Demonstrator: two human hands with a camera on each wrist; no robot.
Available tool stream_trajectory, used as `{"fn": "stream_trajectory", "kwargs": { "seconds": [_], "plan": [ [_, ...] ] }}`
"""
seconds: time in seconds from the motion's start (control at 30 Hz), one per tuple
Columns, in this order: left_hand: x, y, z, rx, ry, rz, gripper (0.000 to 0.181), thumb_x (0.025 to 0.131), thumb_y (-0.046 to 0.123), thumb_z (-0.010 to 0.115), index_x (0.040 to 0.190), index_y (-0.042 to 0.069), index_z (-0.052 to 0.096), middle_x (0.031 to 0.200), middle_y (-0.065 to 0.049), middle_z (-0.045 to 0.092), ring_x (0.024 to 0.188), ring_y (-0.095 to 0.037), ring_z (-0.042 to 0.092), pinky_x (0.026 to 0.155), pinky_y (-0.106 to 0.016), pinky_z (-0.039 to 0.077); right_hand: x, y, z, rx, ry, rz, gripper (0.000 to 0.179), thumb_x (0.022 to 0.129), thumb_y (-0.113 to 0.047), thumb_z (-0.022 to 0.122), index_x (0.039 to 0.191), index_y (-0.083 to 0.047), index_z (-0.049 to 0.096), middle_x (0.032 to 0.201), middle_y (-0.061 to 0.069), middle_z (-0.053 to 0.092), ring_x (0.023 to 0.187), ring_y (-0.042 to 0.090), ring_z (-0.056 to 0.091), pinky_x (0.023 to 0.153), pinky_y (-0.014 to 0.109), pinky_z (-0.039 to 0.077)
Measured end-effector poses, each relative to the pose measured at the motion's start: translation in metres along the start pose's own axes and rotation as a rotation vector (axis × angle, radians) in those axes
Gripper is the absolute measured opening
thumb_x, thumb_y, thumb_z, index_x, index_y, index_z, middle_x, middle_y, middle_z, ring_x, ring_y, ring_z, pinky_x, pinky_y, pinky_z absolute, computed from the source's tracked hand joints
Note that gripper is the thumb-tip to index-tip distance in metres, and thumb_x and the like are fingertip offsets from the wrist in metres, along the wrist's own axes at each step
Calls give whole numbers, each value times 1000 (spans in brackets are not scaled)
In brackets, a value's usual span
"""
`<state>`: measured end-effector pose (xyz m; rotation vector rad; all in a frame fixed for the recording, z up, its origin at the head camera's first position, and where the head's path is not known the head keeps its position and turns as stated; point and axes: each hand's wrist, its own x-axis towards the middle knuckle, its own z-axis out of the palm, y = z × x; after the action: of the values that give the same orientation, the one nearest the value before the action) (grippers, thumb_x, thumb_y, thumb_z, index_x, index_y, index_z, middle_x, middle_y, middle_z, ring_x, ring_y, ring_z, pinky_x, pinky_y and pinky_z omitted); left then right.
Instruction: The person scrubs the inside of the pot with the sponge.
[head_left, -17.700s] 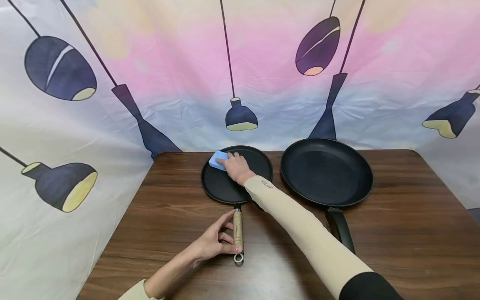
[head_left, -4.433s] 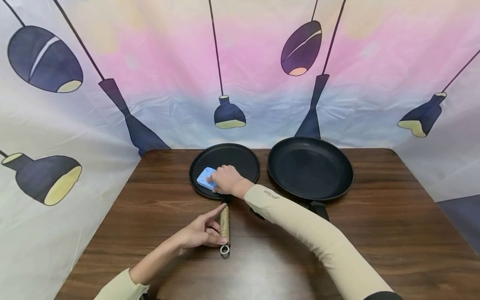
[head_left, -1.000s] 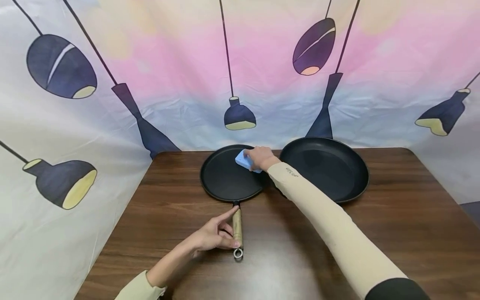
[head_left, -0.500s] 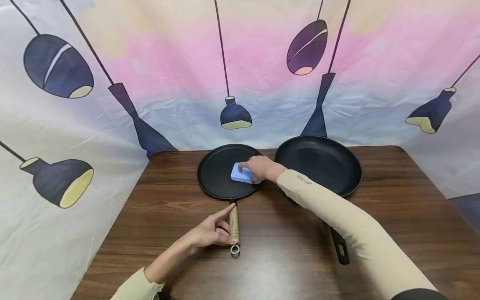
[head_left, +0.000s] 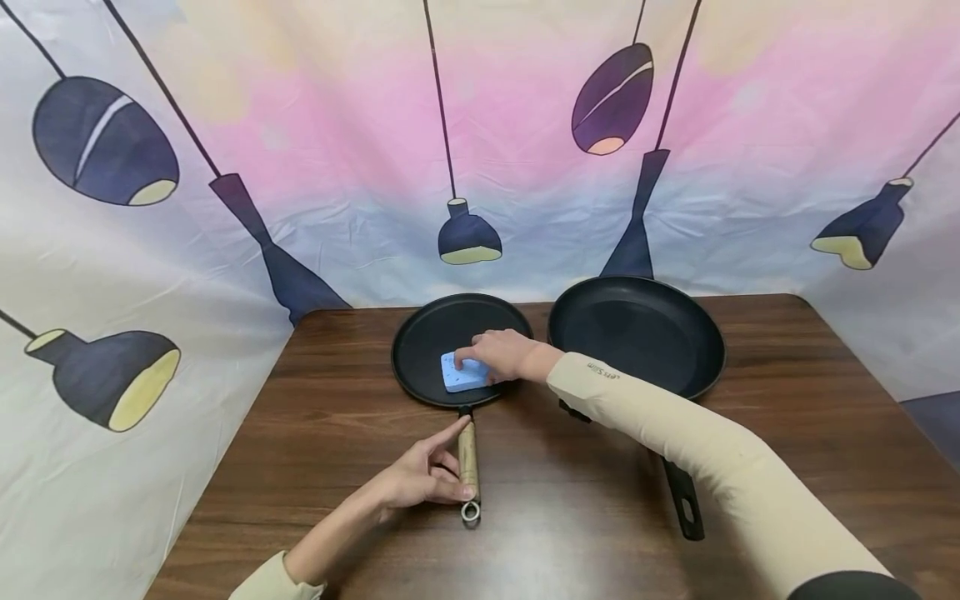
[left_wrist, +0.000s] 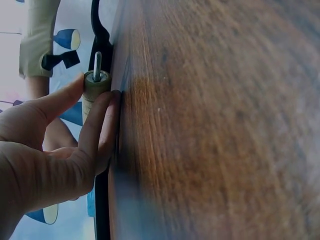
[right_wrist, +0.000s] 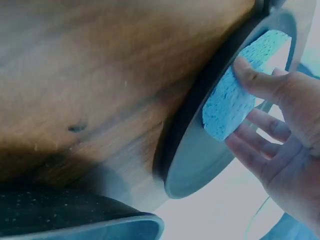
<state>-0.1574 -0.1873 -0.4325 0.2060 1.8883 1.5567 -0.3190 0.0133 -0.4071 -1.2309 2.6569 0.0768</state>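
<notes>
1. On the table [head_left: 570,500] before you, the left pan [head_left: 427,333] sits beside the right pan [head_left: 622,333].
2. Your right hand [head_left: 506,352] holds the sponge [head_left: 456,375] on the left pan.
3. Nearer you, your left hand [head_left: 412,477] holds that pan's handle [head_left: 468,454].

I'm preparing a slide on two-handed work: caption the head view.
Left hand holds the wooden handle of a black pan; right hand grips a blue sponge on it, a larger pan alongside.

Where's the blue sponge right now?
In the head view, the blue sponge is in the right hand, inside the left pan, near its wooden handle.
</notes>
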Motion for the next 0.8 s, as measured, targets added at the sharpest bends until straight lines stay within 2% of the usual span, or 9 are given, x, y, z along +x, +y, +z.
{"fn": "stream_trajectory", "kwargs": {
  "seconds": [0.1, 0.17, 0.27, 0.33, 0.43, 0.63, 0.8],
  "plan": [
    [-1, 0, 2, 10, -1, 5, 104, 85, 3, 82, 165, 16, 17, 99, -8, 56, 77, -8, 64, 72, -21, 56, 6, 14, 2, 23, 25, 37, 48, 99, -19, 70, 142, -29, 52, 130, 8, 62, 116, 27, 62, 96, 40, 55],
    [-1, 0, 4, 12, -2, 9, 104, 85, 3, 82, 165, 17, 17, 100, -9, 56, 77, -8, 63, 72, -21, 56, 10, 26, 5, 22, 40, 93, 47, 101, -17, 66, 144, -27, 49, 131, 11, 62, 116, 29, 62, 95, 42, 56],
    [0, -2, 6, 3, -5, 9, 105, 85, 2, 82, 165, 18, 17, 100, -8, 56, 77, -8, 63, 72, -22, 56, 15, 41, 9, 31, 49, 189, 48, 103, -11, 62, 146, -25, 47, 129, 13, 61, 110, 28, 63, 91, 40, 56],
    [-1, -2, 7, -1, -6, 8, 105, 84, 1, 82, 165, 18, 17, 100, -8, 56, 76, -8, 63, 71, -21, 56, 16, 48, 10, 54, 51, 224, 48, 103, -7, 60, 146, -25, 47, 127, 13, 60, 104, 27, 63, 87, 39, 56],
    [-1, -3, 7, -4, 0, 6, 106, 84, 0, 82, 165, 18, 17, 99, -8, 56, 75, -8, 63, 70, -21, 55, 18, 53, 8, 75, 55, 221, 49, 102, -7, 62, 145, -25, 49, 125, 15, 61, 102, 28, 63, 86, 39, 55],
    [-1, -1, 3, 6, 2, 8, 105, 85, 1, 82, 165, 19, 17, 99, -8, 56, 76, -8, 63, 70, -21, 54, 17, 53, -3, 49, 14, 204, 50, 98, -15, 71, 142, -27, 53, 124, 12, 64, 109, 28, 62, 96, 42, 55],
    [0, -3, -2, 9, 19, 7, 104, 85, 2, 82, 165, 19, 18, 100, -10, 58, 76, -9, 64, 70, -22, 54, 11, 49, -7, 62, -34, 152, 54, 93, -22, 77, 142, -28, 55, 127, 9, 68, 101, 25, 66, 90, 40, 57]
  ]
}}
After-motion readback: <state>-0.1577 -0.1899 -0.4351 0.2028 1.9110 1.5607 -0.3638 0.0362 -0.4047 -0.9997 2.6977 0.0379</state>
